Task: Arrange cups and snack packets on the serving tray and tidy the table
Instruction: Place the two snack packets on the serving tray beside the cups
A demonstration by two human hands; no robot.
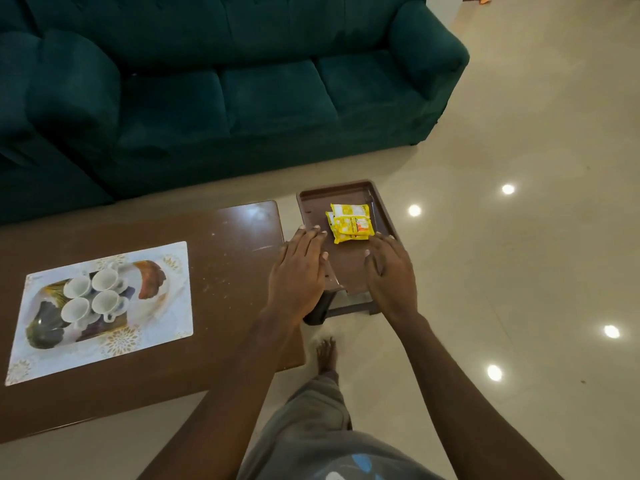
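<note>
Yellow snack packets (350, 224) lie stacked on the top of a small brown plastic stool (343, 199) that stands to the right of the wooden table (225, 258). My left hand (299, 271) hovers over the stool's left edge, fingers apart, holding nothing. Over the stool's right edge my right hand (389, 271) is spread flat and is also free of any object. Both hands sit just short of the packets. Several white cups (93, 294) stand on a patterned serving tray (166, 323) at the table's left end.
A dark green sofa (242, 81) runs behind the table. A shiny tiled floor (519, 237) extends to the right. My bare foot (326, 355) and grey trouser leg show below the stool.
</note>
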